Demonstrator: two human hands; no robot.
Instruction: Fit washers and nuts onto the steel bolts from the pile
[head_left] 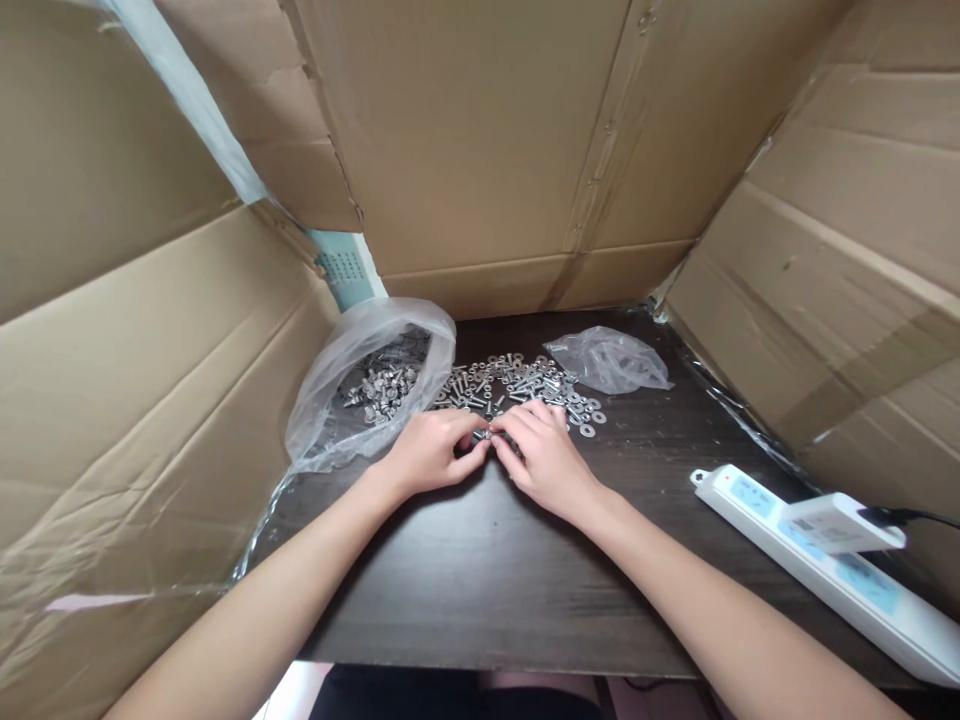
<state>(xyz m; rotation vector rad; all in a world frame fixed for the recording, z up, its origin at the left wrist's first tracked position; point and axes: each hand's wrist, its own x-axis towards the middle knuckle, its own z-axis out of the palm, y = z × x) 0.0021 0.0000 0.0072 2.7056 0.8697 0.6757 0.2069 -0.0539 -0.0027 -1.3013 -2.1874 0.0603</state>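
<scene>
My left hand and my right hand meet at the middle of a dark wooden table, fingers pinched together on a small metal bolt held between them. Just beyond the fingertips lies a loose pile of silver bolts, nuts and washers. To the left stands an open clear plastic bag holding several more assembled bolts. A smaller crumpled clear bag lies to the right of the pile.
Cardboard sheets wall in the table at the left, back and right. A white power strip with a white plug adapter and black cable lies at the right front.
</scene>
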